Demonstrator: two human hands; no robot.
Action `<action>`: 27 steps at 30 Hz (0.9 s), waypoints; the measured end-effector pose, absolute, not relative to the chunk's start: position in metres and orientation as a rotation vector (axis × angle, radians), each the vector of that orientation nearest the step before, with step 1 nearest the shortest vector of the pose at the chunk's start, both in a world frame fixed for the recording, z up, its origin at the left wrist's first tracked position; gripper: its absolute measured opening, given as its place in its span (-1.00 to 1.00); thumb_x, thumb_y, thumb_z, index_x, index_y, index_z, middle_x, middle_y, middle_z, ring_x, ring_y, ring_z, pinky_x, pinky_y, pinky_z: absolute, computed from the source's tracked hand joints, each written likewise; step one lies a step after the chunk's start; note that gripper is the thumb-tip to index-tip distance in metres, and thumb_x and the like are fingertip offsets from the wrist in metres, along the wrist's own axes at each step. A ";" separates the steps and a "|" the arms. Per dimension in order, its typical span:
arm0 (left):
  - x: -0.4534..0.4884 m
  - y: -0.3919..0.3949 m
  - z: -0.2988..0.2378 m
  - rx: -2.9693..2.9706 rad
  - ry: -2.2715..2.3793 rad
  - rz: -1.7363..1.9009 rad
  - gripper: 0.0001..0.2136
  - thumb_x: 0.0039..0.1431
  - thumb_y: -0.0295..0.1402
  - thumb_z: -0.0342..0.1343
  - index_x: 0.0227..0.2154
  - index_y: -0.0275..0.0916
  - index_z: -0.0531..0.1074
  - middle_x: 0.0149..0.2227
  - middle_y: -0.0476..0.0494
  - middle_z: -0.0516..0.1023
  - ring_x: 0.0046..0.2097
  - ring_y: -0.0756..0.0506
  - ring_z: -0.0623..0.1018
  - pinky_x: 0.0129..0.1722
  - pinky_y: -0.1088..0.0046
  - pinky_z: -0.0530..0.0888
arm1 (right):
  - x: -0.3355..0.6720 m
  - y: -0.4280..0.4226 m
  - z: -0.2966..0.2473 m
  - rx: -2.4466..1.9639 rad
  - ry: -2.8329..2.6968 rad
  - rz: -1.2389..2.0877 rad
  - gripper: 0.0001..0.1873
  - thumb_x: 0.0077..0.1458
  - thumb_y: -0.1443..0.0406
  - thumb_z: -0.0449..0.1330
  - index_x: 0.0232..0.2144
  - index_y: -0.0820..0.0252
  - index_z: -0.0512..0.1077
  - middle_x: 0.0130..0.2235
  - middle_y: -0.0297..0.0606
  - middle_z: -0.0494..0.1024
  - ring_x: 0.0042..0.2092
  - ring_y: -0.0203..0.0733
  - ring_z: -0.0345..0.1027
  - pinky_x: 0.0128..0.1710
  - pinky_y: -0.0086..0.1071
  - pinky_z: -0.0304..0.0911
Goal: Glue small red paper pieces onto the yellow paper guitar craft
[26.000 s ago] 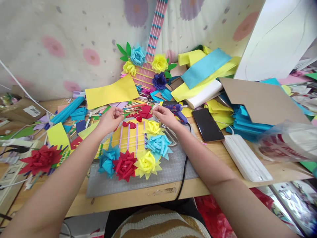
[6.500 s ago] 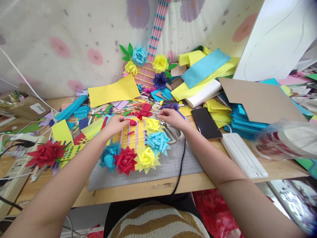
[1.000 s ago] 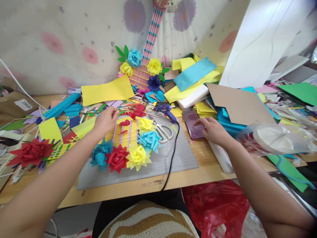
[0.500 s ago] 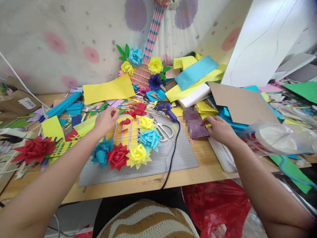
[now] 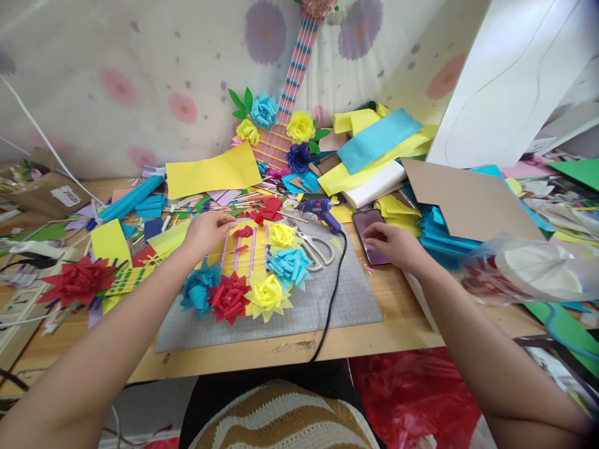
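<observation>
A yellow paper guitar body [image 5: 243, 252] with lilac strips and red, blue and yellow paper flowers lies on a grey cutting mat [image 5: 309, 308]. My left hand [image 5: 206, 229] rests at its upper left edge, fingers curled loosely with nothing visibly in them. My right hand [image 5: 392, 243] lies over a dark phone [image 5: 367, 226] on the wooden table, a finger stretched onto its screen. Small red paper pieces [image 5: 244, 232] sit on the yellow body near my left hand.
Scissors [image 5: 316, 248] and a blue glue gun [image 5: 322, 212] with a black cord lie between my hands. A finished paper guitar [image 5: 285, 106] leans on the wall. Stacks of coloured paper [image 5: 379, 146], cardboard [image 5: 468, 199] and a red flower [image 5: 77, 280] crowd the table.
My right hand has moved left along the phone, from its right edge onto its screen. The phone's screen has gone from lit to dark. My left hand has stayed at the guitar body.
</observation>
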State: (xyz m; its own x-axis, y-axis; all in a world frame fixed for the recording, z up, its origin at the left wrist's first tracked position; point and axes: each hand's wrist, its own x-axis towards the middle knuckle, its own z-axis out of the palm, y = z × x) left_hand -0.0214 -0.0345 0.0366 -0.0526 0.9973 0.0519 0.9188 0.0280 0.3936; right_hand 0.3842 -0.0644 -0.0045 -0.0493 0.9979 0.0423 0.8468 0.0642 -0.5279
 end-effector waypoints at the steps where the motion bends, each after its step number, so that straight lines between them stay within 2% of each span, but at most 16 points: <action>1: -0.023 -0.034 0.034 2.020 2.016 0.488 -0.79 0.03 -0.26 0.17 -0.28 -0.15 0.62 -0.23 -0.10 0.68 -0.18 -0.20 0.61 -0.17 0.33 0.47 | 0.377 -0.064 -0.001 -1.847 -1.938 0.548 -0.92 -0.01 0.27 0.17 -0.45 0.11 0.46 -0.43 -0.30 0.57 -0.39 -0.16 0.41 -0.38 -0.35 0.24; 6: -0.030 -0.033 0.021 2.159 1.883 0.404 -0.68 -0.08 -0.24 0.27 -0.20 -0.19 0.55 -0.07 -0.19 0.62 -0.06 -0.23 0.58 -0.08 0.31 0.48 | 0.336 -0.060 0.007 -1.759 -1.964 0.664 -0.87 0.06 0.24 0.14 -0.43 0.13 0.47 -0.42 -0.30 0.57 -0.36 -0.19 0.40 -0.36 -0.38 0.19; 11: -0.032 -0.034 0.017 2.059 1.892 0.406 -0.78 -0.01 -0.36 0.16 -0.25 -0.17 0.55 -0.15 -0.14 0.67 -0.10 -0.19 0.62 -0.09 0.32 0.49 | 0.304 -0.058 0.001 -1.729 -2.021 0.686 -0.82 0.12 0.21 0.10 -0.42 0.13 0.45 -0.44 -0.27 0.56 -0.37 -0.18 0.39 -0.36 -0.37 0.16; 15: -0.032 -0.033 0.017 2.007 1.981 0.411 -0.77 0.03 -0.39 0.09 -0.24 -0.16 0.56 -0.23 -0.12 0.69 -0.16 -0.19 0.63 -0.15 0.31 0.50 | 0.303 -0.063 -0.006 -1.687 -2.093 0.670 -0.80 0.13 0.19 0.08 -0.41 0.12 0.45 -0.42 -0.25 0.57 -0.36 -0.15 0.41 -0.36 -0.34 0.18; 18: -0.031 -0.034 0.018 1.978 2.061 0.463 -0.74 0.03 -0.40 0.06 -0.21 -0.17 0.54 -0.23 -0.11 0.68 -0.17 -0.18 0.63 -0.19 0.34 0.49 | 0.322 -0.069 -0.011 -1.655 -2.131 0.627 -0.80 0.14 0.21 0.06 -0.39 0.12 0.46 -0.34 -0.22 0.60 -0.31 -0.13 0.44 -0.31 -0.32 0.23; 20: -0.031 -0.035 0.020 1.963 2.104 0.520 -0.73 0.03 -0.41 0.06 -0.19 -0.17 0.51 -0.22 -0.11 0.67 -0.17 -0.17 0.62 -0.21 0.37 0.48 | 0.344 -0.073 -0.015 -1.666 -2.148 0.528 -0.77 0.15 0.21 0.04 -0.34 0.12 0.48 -0.33 -0.20 0.59 -0.29 -0.11 0.43 -0.29 -0.30 0.26; 22: -0.031 -0.035 0.021 1.950 2.144 0.586 -0.73 0.02 -0.41 0.06 -0.18 -0.17 0.48 -0.22 -0.09 0.66 -0.18 -0.16 0.62 -0.22 0.38 0.47 | 0.371 -0.077 -0.021 -1.719 -2.142 0.283 -0.74 0.14 0.17 0.06 -0.28 0.14 0.49 -0.32 -0.14 0.56 -0.23 -0.03 0.42 -0.22 -0.23 0.29; 25: -0.032 -0.035 0.021 1.928 2.144 0.677 -0.72 -0.01 -0.43 0.07 -0.17 -0.17 0.43 -0.25 -0.07 0.65 -0.20 -0.14 0.62 -0.21 0.40 0.46 | 0.409 -0.082 -0.032 -1.777 -2.178 -0.095 -0.61 0.09 0.11 0.13 -0.13 0.22 0.49 -0.14 0.02 0.52 -0.07 0.12 0.36 -0.06 -0.06 0.27; 27: -0.031 -0.034 0.020 1.906 2.119 0.721 -0.70 -0.03 -0.45 0.09 -0.16 -0.18 0.40 -0.28 -0.05 0.64 -0.23 -0.12 0.61 -0.20 0.41 0.47 | 0.426 -0.084 -0.037 -1.752 -2.245 -0.188 -0.52 0.09 0.07 0.13 -0.03 0.23 0.46 -0.10 0.05 0.50 -0.04 0.15 0.33 -0.02 -0.02 0.25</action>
State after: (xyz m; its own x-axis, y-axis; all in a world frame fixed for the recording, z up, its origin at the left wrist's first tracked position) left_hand -0.0315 -0.0337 0.0199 -0.1476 0.9743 0.1703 0.8760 0.0488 0.4799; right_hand 0.4257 -0.0841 -0.0373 -0.2208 0.9272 0.3025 0.9646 0.2535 -0.0727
